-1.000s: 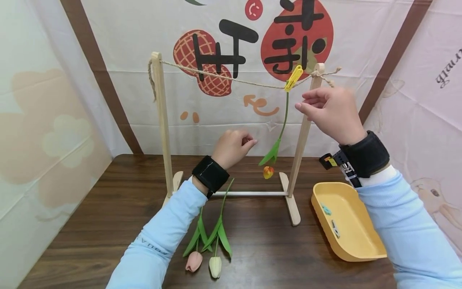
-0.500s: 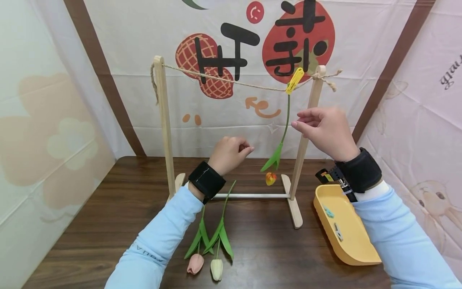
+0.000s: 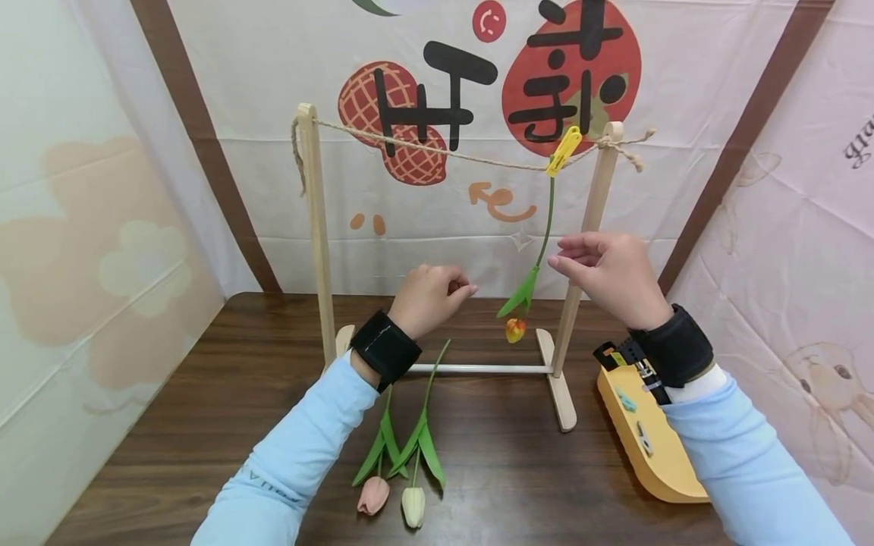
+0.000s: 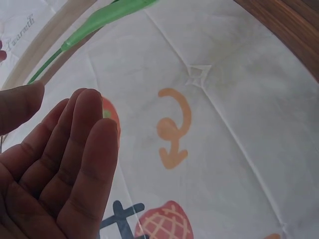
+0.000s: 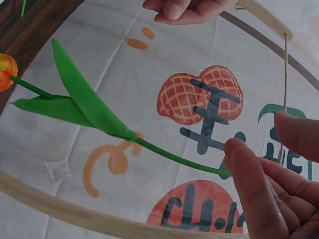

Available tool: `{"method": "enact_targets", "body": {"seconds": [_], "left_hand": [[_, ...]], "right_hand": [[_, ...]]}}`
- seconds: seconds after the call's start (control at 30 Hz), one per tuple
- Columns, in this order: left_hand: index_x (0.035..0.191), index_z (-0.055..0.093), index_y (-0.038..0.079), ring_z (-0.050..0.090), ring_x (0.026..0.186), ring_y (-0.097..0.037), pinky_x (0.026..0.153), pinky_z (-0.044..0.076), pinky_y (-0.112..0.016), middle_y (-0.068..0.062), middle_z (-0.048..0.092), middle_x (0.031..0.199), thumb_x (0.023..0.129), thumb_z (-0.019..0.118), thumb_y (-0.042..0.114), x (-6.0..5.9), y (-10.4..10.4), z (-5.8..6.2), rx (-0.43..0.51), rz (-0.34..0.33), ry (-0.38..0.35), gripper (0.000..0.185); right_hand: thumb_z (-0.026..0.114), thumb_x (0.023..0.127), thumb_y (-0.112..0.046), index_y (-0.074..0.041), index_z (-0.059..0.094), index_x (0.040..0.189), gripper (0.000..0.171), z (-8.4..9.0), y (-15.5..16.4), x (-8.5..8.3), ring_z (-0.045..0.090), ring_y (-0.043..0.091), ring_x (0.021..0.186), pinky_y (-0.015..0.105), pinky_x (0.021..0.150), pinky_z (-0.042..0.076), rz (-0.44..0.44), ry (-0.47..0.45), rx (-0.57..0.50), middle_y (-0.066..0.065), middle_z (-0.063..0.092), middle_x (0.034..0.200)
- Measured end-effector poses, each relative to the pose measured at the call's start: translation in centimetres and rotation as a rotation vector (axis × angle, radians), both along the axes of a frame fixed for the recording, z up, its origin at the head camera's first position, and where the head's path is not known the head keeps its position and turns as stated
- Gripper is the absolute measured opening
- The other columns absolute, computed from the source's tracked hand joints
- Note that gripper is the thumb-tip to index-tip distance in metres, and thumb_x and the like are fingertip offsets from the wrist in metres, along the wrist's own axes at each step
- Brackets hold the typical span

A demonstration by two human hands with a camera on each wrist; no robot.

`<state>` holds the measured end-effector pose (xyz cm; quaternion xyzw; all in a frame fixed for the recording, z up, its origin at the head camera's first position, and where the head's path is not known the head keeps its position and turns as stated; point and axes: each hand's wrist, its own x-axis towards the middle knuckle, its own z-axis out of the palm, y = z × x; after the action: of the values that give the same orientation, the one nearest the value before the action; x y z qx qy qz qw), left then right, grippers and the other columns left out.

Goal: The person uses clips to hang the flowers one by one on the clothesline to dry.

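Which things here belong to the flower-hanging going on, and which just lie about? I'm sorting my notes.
In hand:
hanging tulip
yellow peg
twine
wooden rack
two tulips on the table
yellow tray with spare pegs

Lying about:
printed backdrop cloth
table

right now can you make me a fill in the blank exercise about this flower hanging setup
1. A ____ clip pins the hanging tulip to the string.
2. The hanging tulip's bloom points ____.
3. ____ tulips lie on the table near the left hand.
4. The right hand hovers above a ____ tray holding spare clips.

Missing words: yellow; down; two; yellow
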<state>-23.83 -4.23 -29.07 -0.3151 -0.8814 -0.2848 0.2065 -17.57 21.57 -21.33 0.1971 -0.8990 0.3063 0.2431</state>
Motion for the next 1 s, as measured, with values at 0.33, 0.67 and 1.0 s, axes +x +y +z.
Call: {"method": "enact_targets", "body": {"seconds": [0.33, 0.67, 1.0], "left_hand": [[0.082, 0.074, 0.013, 0.051, 0.056, -0.009, 0.054, 0.041, -0.027, 0.007, 0.058, 0.063, 0.092, 0.07, 0.03, 1.0, -0.5, -0.7, -0.035, 0.034, -0.009, 0.02], [0.08, 0.072, 0.012, 0.05, 0.054, -0.009, 0.053, 0.041, -0.027, 0.007, 0.057, 0.063, 0.091, 0.07, 0.031, 1.4, -1.2, -1.4, -0.053, 0.033, -0.003, 0.022], [0.083, 0.073, 0.013, 0.051, 0.057, -0.008, 0.055, 0.042, -0.028, 0.008, 0.059, 0.066, 0.093, 0.068, 0.032, 2.2, -2.4, -2.1, -0.043, 0.031, -0.058, 0.021]], "right_hand": [[0.073, 0.089, -0.018, 0.003, 0.072, 0.102, 0.025, -2.7, 0.0, -0.4, 0.069, 0.02, 0.073, 0.017, 0.06, 0.048, 0.017, -0.025, 0.004, 0.011, 0.072, 0.087], [0.073, 0.089, -0.016, 0.004, 0.072, 0.102, 0.024, -4.2, 0.2, -0.3, 0.069, 0.022, 0.073, 0.021, 0.06, 0.05, 0.02, -0.049, -0.016, 0.012, 0.072, 0.086], [0.074, 0.089, -0.017, 0.004, 0.071, 0.104, 0.026, -5.9, 0.4, 0.1, 0.07, 0.023, 0.076, 0.037, 0.064, 0.055, -0.003, -0.083, -0.026, 0.013, 0.072, 0.09]]}}
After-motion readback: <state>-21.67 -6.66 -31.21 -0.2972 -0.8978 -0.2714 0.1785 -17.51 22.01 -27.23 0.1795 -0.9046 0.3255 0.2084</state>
